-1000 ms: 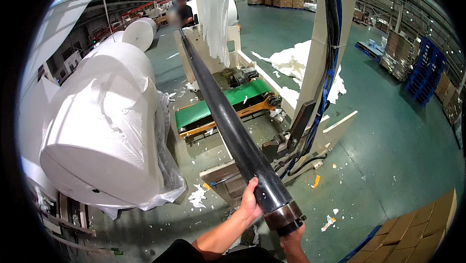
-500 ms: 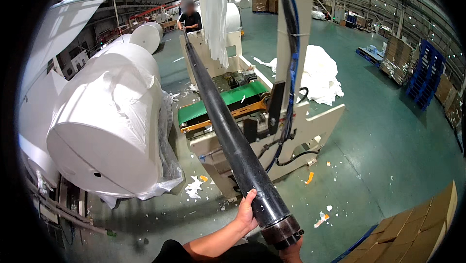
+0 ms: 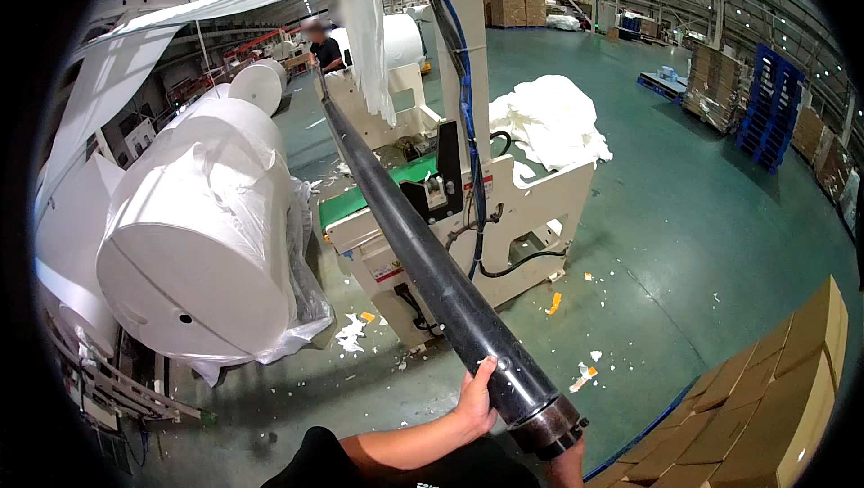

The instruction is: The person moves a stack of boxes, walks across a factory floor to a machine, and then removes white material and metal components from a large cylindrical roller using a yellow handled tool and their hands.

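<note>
A long black roller shaft stretches from my body away to the far left, tilted across the view. My left hand grips its near part from the left, thumb on top and the other fingers hidden underneath. At the dark metal end collar, my right hand holds the shaft from below and the right; most of its fingers are hidden. A co-worker in a dark top stands at the shaft's far end. Beside and partly under the shaft is a cream machine frame with a green belt.
Large white paper rolls with loose wrapping fill the left. A post with blue and black cables rises from the machine. Cartons stand at the near right, blue pallets farther off. Paper scraps litter the green floor.
My hands and the shaft's near end have shifted right in view, while the machine and post appear farther left. The co-worker's end of the shaft is also farther left. Both hands keep their hold.
</note>
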A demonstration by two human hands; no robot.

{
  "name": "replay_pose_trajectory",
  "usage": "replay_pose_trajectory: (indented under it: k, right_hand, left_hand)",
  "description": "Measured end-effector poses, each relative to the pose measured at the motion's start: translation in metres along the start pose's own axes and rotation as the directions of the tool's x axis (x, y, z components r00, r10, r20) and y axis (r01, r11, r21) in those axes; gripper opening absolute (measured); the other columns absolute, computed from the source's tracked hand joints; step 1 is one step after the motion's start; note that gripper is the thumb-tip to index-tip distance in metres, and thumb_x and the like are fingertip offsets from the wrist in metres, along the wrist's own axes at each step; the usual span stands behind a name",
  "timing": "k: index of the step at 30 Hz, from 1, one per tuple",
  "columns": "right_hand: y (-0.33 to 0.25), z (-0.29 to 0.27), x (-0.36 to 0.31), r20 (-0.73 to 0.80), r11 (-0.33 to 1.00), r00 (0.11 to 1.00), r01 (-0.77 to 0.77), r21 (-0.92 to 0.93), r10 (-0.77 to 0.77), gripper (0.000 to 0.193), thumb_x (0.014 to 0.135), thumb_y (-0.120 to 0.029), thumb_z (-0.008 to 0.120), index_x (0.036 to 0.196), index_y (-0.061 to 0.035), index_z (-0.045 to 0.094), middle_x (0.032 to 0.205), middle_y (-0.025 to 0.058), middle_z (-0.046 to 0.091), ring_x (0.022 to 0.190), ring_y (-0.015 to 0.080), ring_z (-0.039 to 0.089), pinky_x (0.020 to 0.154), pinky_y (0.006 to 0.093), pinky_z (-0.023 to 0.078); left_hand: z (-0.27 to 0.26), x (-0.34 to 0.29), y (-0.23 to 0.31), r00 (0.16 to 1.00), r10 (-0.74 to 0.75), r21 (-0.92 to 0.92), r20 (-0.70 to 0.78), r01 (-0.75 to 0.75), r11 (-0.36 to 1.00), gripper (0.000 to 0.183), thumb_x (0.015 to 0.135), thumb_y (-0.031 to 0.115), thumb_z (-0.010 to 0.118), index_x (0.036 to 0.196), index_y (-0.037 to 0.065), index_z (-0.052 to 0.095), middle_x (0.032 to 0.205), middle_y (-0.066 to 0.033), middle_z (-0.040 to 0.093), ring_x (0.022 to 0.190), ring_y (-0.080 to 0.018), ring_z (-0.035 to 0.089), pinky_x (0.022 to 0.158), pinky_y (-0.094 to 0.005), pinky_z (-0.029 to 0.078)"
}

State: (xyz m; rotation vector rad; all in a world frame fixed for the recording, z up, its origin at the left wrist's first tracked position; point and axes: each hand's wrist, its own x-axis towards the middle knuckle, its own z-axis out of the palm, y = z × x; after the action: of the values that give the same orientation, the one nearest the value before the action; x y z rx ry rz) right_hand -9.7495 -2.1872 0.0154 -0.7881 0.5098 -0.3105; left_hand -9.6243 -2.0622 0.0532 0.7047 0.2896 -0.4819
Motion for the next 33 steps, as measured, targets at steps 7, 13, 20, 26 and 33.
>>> replay_pose_trajectory:
  k: [7, 13, 20, 26, 33]
  right_hand:
    - [0.026, -0.046, 0.054, -0.07, 0.999, 0.997, -0.043, -0.013, 0.042, 0.032, 0.095, -0.021, 0.041, 0.109, 0.0016, 0.059, 0.1, 0.0148, 0.064, 0.089, 0.0287, 0.064, 0.076, 0.0435, 0.054]
    - [0.006, -0.081, 0.121, -0.09, 0.989, 0.985, -0.142, 0.047, 0.146, 0.029, 0.094, -0.021, 0.043, 0.102, -0.0016, 0.062, 0.096, 0.0114, 0.066, 0.082, 0.0261, 0.066, 0.071, 0.041, 0.055]
    - [-0.035, -0.102, 0.219, -0.077, 0.964, 0.963, -0.251, 0.09, 0.258, 0.025, 0.096, -0.02, 0.044, 0.1, -0.005, 0.063, 0.093, 0.0083, 0.067, 0.079, 0.0209, 0.066, 0.07, 0.0354, 0.055]
    - [-0.064, -0.138, 0.315, 0.298, 0.835, 0.953, 0.118, -0.538, 0.056, 0.03, 0.096, -0.016, 0.043, 0.115, 0.0009, 0.06, 0.111, 0.0123, 0.065, 0.099, 0.0221, 0.064, 0.086, 0.0388, 0.053]
    - [-0.158, -0.163, 0.401, 0.755, -0.385, 0.624, 0.76, -0.524, 0.204, 0.035, 0.065, -0.028, 0.07, 0.097, -0.0144, 0.065, 0.102, 0.0088, 0.066, 0.092, 0.0278, 0.061, 0.08, 0.0412, 0.049]
  left_hand:
    - [0.001, 0.025, -0.032, 0.996, 0.043, 0.053, -0.083, -0.039, 0.998, 0.042, 0.087, 0.032, 0.067, 0.118, 0.012, 0.046, 0.105, -0.0066, 0.06, 0.098, -0.0221, 0.061, 0.091, -0.0435, 0.051]
    - [0.001, 0.102, -0.019, 0.985, 0.159, 0.161, -0.073, -0.146, 0.976, 0.056, 0.087, 0.036, 0.066, 0.13, 0.013, 0.039, 0.121, -0.0069, 0.055, 0.111, -0.0239, 0.054, 0.094, -0.0443, 0.047]
    - [0.007, 0.211, 0.075, 0.933, 0.3, 0.08, -0.197, -0.29, 0.954, 0.059, 0.081, 0.043, 0.069, 0.123, 0.006, 0.047, 0.108, -0.0147, 0.061, 0.098, -0.0313, 0.061, 0.089, -0.0531, 0.049]
    - [0.04, 0.259, 0.039, 0.85, 0.461, 0.047, -0.253, -0.465, 0.884, 0.065, 0.079, 0.035, 0.071, 0.13, 0.011, 0.039, 0.116, -0.0116, 0.055, 0.106, -0.0276, 0.057, 0.09, -0.0475, 0.049]
    - [0.083, 0.306, -0.023, 0.74, 0.551, 0.06, -0.385, -0.576, 0.816, 0.066, 0.081, 0.027, 0.068, 0.135, 0.013, 0.032, 0.124, -0.0099, 0.047, 0.114, -0.027, 0.049, 0.097, -0.0443, 0.044]
